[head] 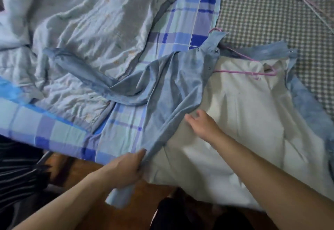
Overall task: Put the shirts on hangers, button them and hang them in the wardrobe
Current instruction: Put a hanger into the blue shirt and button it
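Here a blue shirt [173, 78] lies open on the bed, its length running from the pink hanger [253, 70] toward the person; the left hand [126, 168] pinches its near front edge, the right hand [202, 125] hovers loose-fingered just beyond.

Rumpled quilt [86, 31] crowding the bed's left; open checked sheet [262, 9] beyond the hanger [253, 67].

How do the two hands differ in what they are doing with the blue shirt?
The left hand grips the blue shirt at its front edge near the hem; the right hand lies open on its pale lining, holding nothing. The left hand is at the bed's edge, the right farther in. Both touch the shirt.
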The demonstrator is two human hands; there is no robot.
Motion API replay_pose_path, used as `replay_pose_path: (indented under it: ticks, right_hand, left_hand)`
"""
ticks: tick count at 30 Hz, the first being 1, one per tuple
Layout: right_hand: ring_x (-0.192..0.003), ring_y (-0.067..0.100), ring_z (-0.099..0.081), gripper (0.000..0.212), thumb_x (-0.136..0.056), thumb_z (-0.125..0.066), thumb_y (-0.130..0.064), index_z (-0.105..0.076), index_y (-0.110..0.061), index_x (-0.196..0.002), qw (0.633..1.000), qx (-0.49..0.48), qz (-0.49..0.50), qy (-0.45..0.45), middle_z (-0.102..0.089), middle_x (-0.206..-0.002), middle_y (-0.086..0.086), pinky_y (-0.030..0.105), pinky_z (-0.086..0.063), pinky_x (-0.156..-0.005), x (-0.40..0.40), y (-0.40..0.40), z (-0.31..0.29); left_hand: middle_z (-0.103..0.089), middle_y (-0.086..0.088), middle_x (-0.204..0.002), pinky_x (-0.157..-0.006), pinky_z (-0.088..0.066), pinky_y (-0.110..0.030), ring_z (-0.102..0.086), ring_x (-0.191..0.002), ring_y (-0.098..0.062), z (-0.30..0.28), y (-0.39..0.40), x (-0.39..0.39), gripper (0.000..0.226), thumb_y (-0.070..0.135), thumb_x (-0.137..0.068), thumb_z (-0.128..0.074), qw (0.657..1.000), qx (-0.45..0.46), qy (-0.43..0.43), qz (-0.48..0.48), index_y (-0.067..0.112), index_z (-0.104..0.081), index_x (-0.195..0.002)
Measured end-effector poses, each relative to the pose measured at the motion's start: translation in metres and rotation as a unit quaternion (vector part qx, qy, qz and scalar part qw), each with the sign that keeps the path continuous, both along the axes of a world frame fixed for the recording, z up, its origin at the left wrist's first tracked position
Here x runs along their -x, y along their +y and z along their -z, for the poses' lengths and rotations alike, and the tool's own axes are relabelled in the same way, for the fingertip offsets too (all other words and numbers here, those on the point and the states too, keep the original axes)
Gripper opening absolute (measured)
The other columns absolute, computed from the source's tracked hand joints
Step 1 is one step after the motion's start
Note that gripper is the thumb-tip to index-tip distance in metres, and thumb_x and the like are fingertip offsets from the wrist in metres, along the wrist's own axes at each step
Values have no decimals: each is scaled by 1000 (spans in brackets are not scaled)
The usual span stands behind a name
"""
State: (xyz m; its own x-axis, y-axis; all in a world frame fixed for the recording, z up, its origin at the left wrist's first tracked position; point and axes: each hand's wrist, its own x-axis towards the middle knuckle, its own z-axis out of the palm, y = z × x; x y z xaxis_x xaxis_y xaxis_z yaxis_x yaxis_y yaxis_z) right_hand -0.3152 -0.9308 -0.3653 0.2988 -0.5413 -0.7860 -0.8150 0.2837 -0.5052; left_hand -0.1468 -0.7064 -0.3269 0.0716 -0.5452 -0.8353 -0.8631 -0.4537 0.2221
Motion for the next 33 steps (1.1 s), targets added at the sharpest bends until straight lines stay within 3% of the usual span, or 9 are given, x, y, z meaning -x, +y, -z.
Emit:
replay_pose_path:
  ticks: [2, 4, 8, 10, 13, 18, 21, 25, 33]
  right_hand:
    - [-109, 28, -69, 49, -91, -69, -39, -59, -11, -130, 974, -147, 147, -94, -70, -124, 11, 49, -54, -100, -6, 22, -3]
    - [-98, 31, -73, 49, -80, -74, -22, -65, -4, -124, 969, -141, 186, -87, -74, -111, 14, 51, -57, -93, 2, 35, -2]
    - [-112, 40, -63, 39, -90, -61, -21, -53, -5, -125, 982, 127, 33, 133, -64, -123, 20, 38, -50, -88, 50, 40, -11]
    - [-113, 38, -63, 45, -91, -64, -30, -51, -9, -127, 975, 117, -22, 188, -64, -125, 18, 36, -48, -86, 84, 45, -5]
    - [-105, 31, -66, 46, -86, -69, -40, -60, -14, -124, 971, 80, -69, 212, -68, -119, 9, 37, -53, -88, 127, 54, 16]
    - [-81, 22, -68, 4, -92, -67, -22, -67, -19, -94, 990, 3, -97, 104, -71, -88, 2, 30, -52, -70, 135, 86, 13]
    - [-84, 27, -71, 12, -91, -58, -21, -67, -16, -85, 965, 33, -206, 161, -74, -86, 6, 30, -53, -72, 125, 99, 3]
    - [-87, 34, -62, 10, -95, -49, -21, -58, -19, -92, 954, 245, -32, 171, -66, -91, 8, 36, -50, -75, 131, 42, -25]
    - [-95, 33, -61, 16, -98, -51, -14, -64, -10, -106, 927, 261, 73, 259, -67, -113, 17, 38, -50, -80, 255, -110, -30]
  left_hand:
    - [-72, 3, -108, -85, -50, -25, -71, -95, -13, -36, -7, 52, 63, 43, -94, -63, 974, -54, 216, -48, 43, -30, -148]
    - [-73, 12, -109, -90, -49, -21, -71, -88, -3, -45, -8, 87, 66, 41, -97, -64, 923, -125, 353, -89, 49, -29, -152]
    - [-69, 2, -108, -75, -54, -30, -69, -83, -16, 10, -5, 82, 35, 32, -97, -64, 936, 61, 155, -311, 26, -58, -130]
    - [-63, -8, -124, -85, -55, -38, -67, -98, -24, 39, -1, 56, 49, 33, -94, -66, 890, 112, 17, -442, 20, -52, -138]
    - [-65, -14, -115, -87, -53, -38, -65, -101, -32, 73, 2, 33, 64, 39, -88, -75, 859, 55, 12, -509, 13, -47, -139]
    - [-63, -19, -95, -78, -45, -39, -63, -103, -41, 82, 9, 20, 19, 14, -96, -60, 913, 38, -55, -403, 12, -48, -81]
    - [-62, -27, -119, -92, -46, -46, -59, -115, -44, 62, 23, 8, 8, 19, -98, -52, 922, -6, -116, -368, 12, -50, -98]
    - [-39, -22, -136, -101, -40, -53, -43, -125, -45, 40, -6, 35, 50, 24, -94, -61, 929, 100, -135, -331, 11, -38, -136]
    - [-53, -6, -133, -100, -44, -38, -50, -126, -28, 17, -134, 133, 38, 24, -100, -54, 959, 251, 16, -128, 19, -55, -137]
